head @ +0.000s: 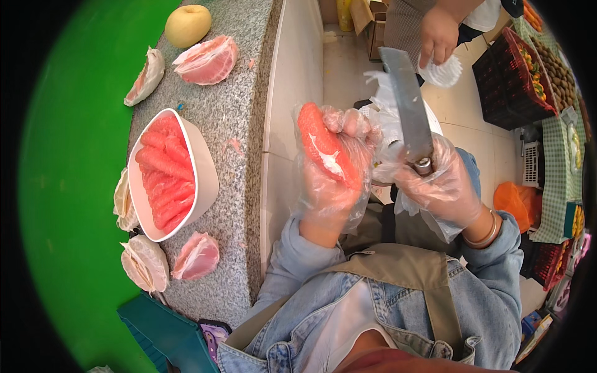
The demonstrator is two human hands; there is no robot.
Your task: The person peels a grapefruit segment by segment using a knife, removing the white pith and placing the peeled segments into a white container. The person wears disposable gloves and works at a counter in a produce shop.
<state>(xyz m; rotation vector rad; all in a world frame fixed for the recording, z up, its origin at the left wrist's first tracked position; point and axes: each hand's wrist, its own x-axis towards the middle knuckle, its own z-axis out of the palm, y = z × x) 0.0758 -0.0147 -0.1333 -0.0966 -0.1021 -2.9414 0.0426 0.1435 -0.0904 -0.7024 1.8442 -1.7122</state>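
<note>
My left hand (343,163), in a clear plastic glove, holds a peeled red pomelo segment (322,144) with a patch of white membrane on it. Gloved too, my right hand (438,186) grips a wide-bladed knife (410,102), its blade pointing away from me. On the granite counter at the left, a white plastic tub (205,177) holds peeled red segments (165,172). Unpeeled pomelo wedges (207,60) (197,256) lie on both sides of the tub, with pieces of thick rind (145,263) (147,77) near them. A round yellow fruit (188,25) stands at the far end.
Beyond the knife, a co-worker's hand (438,37) holds a white foam net (440,71). A bin with a white liner (385,116) stands below my hands. Dark crates (508,84) of produce line the right. A teal crate (163,331) and a phone (215,333) are at the lower left.
</note>
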